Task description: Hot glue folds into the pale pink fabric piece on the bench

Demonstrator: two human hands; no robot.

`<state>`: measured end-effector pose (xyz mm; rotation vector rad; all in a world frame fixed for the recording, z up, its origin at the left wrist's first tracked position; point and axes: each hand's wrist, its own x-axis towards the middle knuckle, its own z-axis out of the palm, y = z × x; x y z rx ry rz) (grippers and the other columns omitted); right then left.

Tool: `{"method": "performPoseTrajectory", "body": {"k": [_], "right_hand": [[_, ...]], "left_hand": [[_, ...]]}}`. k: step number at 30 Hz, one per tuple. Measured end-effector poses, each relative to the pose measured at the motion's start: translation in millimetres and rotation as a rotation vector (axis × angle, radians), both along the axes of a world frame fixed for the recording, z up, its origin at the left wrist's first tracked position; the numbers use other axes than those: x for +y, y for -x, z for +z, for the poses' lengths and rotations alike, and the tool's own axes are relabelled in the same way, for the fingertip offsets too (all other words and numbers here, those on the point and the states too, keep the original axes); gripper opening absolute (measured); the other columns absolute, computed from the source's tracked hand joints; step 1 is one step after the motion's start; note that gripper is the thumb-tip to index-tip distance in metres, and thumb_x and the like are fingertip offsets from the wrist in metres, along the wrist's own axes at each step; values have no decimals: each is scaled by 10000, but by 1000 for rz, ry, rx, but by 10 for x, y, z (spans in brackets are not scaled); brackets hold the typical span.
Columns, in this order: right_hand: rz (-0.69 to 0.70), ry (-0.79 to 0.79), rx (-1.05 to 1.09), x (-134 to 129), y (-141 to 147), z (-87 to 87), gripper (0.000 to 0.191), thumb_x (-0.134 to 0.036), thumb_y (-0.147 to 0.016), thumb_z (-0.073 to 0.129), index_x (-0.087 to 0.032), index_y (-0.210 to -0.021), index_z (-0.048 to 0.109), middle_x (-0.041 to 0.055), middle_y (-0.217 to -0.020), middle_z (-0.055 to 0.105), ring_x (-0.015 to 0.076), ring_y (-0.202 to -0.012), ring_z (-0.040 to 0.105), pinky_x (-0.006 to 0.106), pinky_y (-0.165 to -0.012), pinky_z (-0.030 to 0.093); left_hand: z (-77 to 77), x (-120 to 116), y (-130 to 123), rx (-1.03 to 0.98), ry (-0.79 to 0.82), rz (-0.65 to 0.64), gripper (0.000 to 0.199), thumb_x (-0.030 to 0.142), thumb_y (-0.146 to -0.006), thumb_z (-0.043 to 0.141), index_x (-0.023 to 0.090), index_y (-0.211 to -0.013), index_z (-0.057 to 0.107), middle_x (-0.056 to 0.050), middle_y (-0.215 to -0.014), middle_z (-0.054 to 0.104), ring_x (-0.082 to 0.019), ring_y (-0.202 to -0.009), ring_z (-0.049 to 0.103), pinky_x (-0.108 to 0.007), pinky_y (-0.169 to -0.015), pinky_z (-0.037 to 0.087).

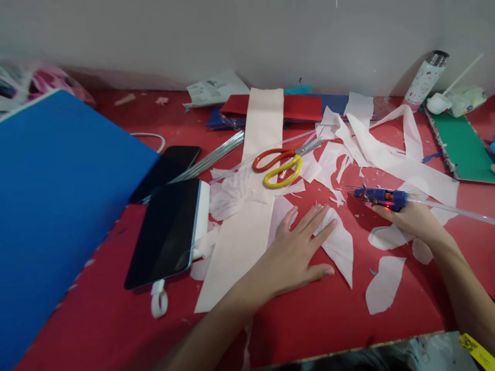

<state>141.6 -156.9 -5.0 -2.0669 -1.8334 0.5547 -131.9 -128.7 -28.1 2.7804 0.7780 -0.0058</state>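
My left hand is spread flat, fingers apart, with its fingertips over a pale cut petal-shaped piece on the red table. A blue hot glue gun is in my right hand, which is wrapped round it. A red light glows on the gun, and a clear glue stick juts out of its back. Below the gun lie several more pale pieces, one of them a pointed cutout. Scissors with one orange and one yellow handle rest beyond my left hand, blades partly over paper scraps.
A long pale strip runs beside my left forearm. Left of it are a tablet, a phone, a wire bundle and a large blue board. Offcuts, a flask and a green board lie to the right.
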Motion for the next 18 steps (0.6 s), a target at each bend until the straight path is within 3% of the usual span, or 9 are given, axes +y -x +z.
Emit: {"method": "performPoseTrajectory", "body": {"k": [11, 18], "right_hand": [[-3, 12, -6, -4, -14, -18, 347, -536, -793, 522, -234, -803, 693, 27, -692, 692, 198, -590, 626, 274, -524, 414], [-12, 14, -6, 0, -18, -34, 351, -535, -790, 524, -229, -798, 695, 32, -684, 688, 199, -599, 628, 268, -525, 421]], "left_hand": [[2, -54, -25, 50, -38, -49, 799, 676, -815, 417, 205, -1438, 249, -133, -1536, 123, -303, -1409, 120, -569, -1098, 63], [27, -68, -45, 45, -32, -39, 777, 660, -797, 472, 227, -1418, 299, -140, -1533, 137, -332, -1396, 161, -578, -1087, 127]]}}
